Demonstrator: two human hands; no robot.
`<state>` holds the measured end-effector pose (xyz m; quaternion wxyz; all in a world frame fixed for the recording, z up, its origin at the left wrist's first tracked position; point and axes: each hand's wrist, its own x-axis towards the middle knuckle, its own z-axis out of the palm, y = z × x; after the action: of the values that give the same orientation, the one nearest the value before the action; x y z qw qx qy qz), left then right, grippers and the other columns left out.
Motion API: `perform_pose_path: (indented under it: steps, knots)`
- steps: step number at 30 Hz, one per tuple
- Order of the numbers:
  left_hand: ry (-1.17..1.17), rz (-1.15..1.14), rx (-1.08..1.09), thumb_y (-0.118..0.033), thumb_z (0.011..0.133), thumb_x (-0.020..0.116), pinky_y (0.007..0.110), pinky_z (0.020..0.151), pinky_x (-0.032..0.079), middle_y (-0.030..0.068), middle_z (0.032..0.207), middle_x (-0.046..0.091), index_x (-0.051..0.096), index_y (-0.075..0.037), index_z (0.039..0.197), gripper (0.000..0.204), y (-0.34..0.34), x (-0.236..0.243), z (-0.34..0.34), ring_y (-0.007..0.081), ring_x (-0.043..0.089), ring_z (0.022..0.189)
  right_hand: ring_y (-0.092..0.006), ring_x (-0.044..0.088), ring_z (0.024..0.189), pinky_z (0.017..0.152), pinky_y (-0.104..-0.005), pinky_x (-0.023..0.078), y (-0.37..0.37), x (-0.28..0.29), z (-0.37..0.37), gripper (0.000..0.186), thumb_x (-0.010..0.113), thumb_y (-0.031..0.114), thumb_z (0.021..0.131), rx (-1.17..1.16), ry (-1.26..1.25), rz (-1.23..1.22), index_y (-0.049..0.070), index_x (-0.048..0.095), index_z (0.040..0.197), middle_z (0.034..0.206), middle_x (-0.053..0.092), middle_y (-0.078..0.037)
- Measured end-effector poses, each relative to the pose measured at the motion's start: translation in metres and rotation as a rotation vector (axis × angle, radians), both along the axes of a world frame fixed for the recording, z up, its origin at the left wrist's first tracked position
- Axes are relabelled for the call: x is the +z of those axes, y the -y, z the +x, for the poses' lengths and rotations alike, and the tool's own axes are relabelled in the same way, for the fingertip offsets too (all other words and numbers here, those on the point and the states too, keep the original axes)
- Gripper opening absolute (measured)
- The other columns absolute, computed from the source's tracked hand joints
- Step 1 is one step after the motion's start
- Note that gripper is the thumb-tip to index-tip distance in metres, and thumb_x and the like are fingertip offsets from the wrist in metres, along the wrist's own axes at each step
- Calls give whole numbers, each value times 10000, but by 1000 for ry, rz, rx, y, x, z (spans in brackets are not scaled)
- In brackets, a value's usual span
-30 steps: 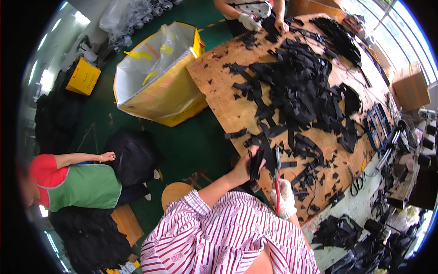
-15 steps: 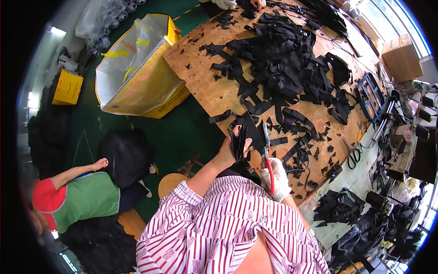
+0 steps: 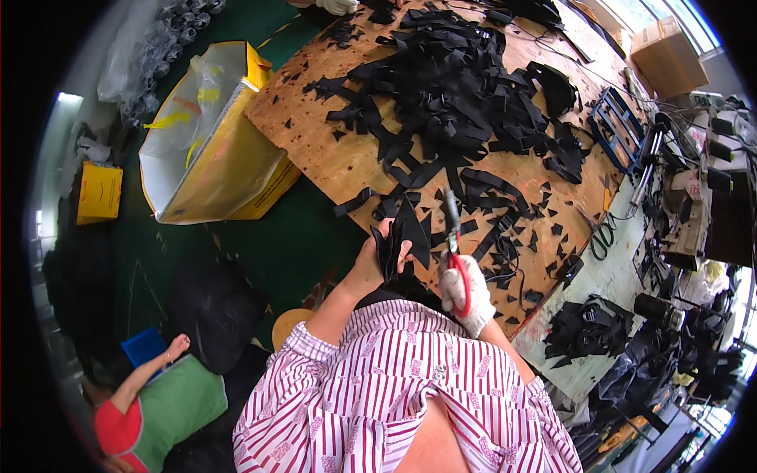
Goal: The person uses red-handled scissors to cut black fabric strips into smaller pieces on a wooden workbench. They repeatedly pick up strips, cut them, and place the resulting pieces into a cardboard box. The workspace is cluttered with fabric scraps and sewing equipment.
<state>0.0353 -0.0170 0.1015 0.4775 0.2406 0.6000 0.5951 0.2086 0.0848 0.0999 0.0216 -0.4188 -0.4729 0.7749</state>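
Note:
My bare left hand (image 3: 367, 264) is closed around a bunch of black fabric pieces (image 3: 389, 251), at the near edge of the wooden table. One pointed flap of the bunch stands up to the right of my fingers. My right hand (image 3: 471, 298), in a white knit glove, grips a pair of red-handled scissors (image 3: 453, 229). Their blades point away from me, to the right of the bunch and apart from it. Beyond both hands lies a big heap of black webbing strips (image 3: 449, 87). Small black triangular offcuts (image 3: 544, 197) are strewn over the wood around it.
A large yellow bag (image 3: 236, 177) with a white lining stands open left of the wooden table (image 3: 296, 106). On the right are a blue crate (image 3: 613, 130), a cardboard box (image 3: 669, 57) and machinery. Another person (image 3: 177, 410) is at lower left; a gloved hand (image 3: 337, 6) shows at the far edge.
The whole view has shifted, with the table now further left. The scissors have moved away from the black pieces, leaving a wider gap. Both hands keep their hold.

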Motion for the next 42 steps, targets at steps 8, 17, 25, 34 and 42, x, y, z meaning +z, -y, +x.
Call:
perform_pose_path:
  steps: [8, 17, 25, 34, 42]
  knots:
    - [563, -68, -3, -175, 906, 545, 200, 619, 442, 12, 794, 580, 530, 2, 1059, 234, 6, -6, -8, 66, 533, 687, -72, 397, 400, 340, -207, 329, -27, -1, 17, 293, 622, 289, 779, -273, -67, 102, 68, 472, 902, 621, 448, 5]
    - [-423, 488, 351, -221, 861, 640, 331, 738, 446, 47, 889, 580, 497, -82, 947, 217, 14, 95, -84, 171, 540, 737, -60, 365, 369, 324, -191, 281, -16, -4, 31, 192, 566, 230, 839, -486, -17, 50, 77, 493, 929, 590, 469, 22]
    - [-704, 174, 251, 13, 731, 572, 278, 676, 453, 74, 833, 595, 545, -32, 976, 250, -44, 90, -83, 145, 569, 758, -44, 414, 424, 352, -167, 321, -18, -14, 39, 197, 563, 223, 862, -541, -122, 41, 75, 494, 974, 629, 487, 19]
    - [-1217, 241, -615, 2, 712, 576, 364, 747, 469, 125, 973, 556, 575, -32, 1003, 293, -128, -58, -26, 319, 572, 834, -67, 409, 421, 359, -203, 325, -4, -12, 48, 238, 606, 221, 832, -707, -138, 6, 86, 483, 984, 614, 456, 26]
    - [-1216, 143, -761, 73, 727, 533, 422, 812, 504, 209, 1388, 346, 543, -82, 1182, 481, -182, -109, -6, 375, 619, 880, -62, 410, 416, 356, -181, 334, 13, -24, 74, 339, 634, 265, 843, -815, -97, -38, 83, 462, 1072, 660, 486, 13]
